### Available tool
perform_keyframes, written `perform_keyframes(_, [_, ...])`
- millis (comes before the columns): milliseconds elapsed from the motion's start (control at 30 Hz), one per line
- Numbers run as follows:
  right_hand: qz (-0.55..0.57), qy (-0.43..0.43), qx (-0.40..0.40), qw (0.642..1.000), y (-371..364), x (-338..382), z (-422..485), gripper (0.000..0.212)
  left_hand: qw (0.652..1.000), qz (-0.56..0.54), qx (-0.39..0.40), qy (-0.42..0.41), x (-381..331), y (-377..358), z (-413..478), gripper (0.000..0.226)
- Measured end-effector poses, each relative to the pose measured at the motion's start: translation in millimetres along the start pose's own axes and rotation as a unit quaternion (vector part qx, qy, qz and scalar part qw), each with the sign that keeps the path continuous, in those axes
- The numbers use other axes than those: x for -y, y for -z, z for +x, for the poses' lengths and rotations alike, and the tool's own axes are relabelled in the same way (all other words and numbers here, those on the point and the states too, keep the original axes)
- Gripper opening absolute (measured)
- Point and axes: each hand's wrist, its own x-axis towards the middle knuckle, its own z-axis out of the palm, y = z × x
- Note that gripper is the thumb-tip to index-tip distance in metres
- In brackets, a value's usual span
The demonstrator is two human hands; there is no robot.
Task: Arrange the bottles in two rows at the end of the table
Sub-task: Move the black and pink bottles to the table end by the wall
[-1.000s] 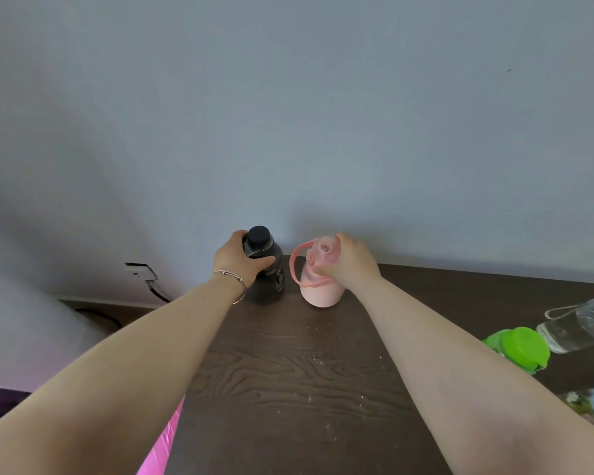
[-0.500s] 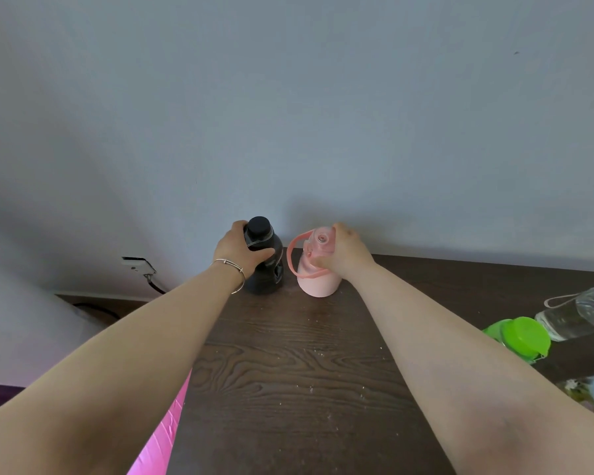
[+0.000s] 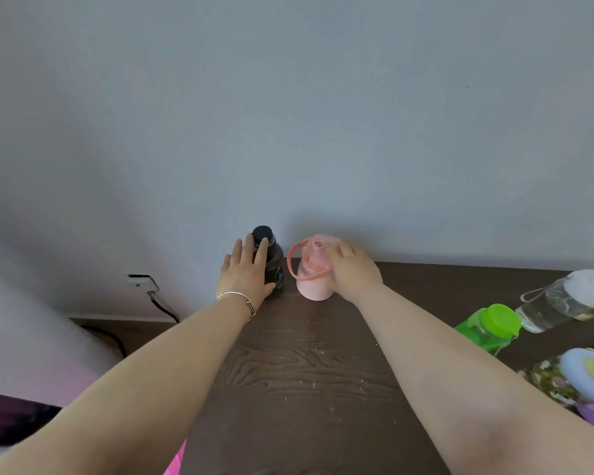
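A black bottle [image 3: 275, 260] and a pink bottle [image 3: 311, 284] with a loop strap stand upright side by side on the dark wooden table [image 3: 306, 371], at its far end against the wall. My left hand [image 3: 246, 272] is flat and open, its fingers spread in front of the black bottle and touching its side without gripping. My right hand [image 3: 352, 272] curls around the right side of the pink bottle near its lid.
At the right edge lie a green-lidded bottle [image 3: 487, 325] and a clear bottle [image 3: 563, 299] with a white cap, and nearer me a patterned bottle [image 3: 583, 375] with a blue lid. A wall socket [image 3: 141, 282] with a cable is left of the table.
My left hand has opened and let go of the black bottle. Both bottles now stand at the wall end of the table. My right hand stays on the pink bottle.
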Motion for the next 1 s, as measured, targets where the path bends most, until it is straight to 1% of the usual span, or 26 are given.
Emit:
perform_keyframes(67, [-0.046, 0.009, -0.005, 0.999, -3, -1, -16, 0.078, 1.000, 0.018, 0.001, -0.012, -5, -1, -14, 0.097])
perform_keyframes(167, [-0.071, 0.006, -0.001, 0.997, -4, -3, -44, 0.079, 0.999, 0.040, 0.005, -0.032, -15, -3, -35, 0.094])
perform_keyframes(433, [-0.080, -0.056, -0.010, 0.995, -3, -26, -118, 0.081, 0.993, 0.066, 0.015, -0.096, -56, -2, -74, 0.093])
perform_keyframes(600, [-0.080, -0.083, -0.034, 0.993, 2, -51, -159, 0.083, 0.988, 0.080, 0.011, -0.128, -91, 6, -92, 0.093])
perform_keyframes(800, [-0.068, -0.098, -0.066, 0.991, 9, -100, -198, 0.085, 0.984, 0.101, -0.013, -0.146, -145, 26, -100, 0.091])
perform_keyframes(1000, [-0.052, -0.105, -0.062, 0.991, 10, -174, -240, 0.090, 0.988, 0.086, 0.006, -0.131, -224, 28, -113, 0.089])
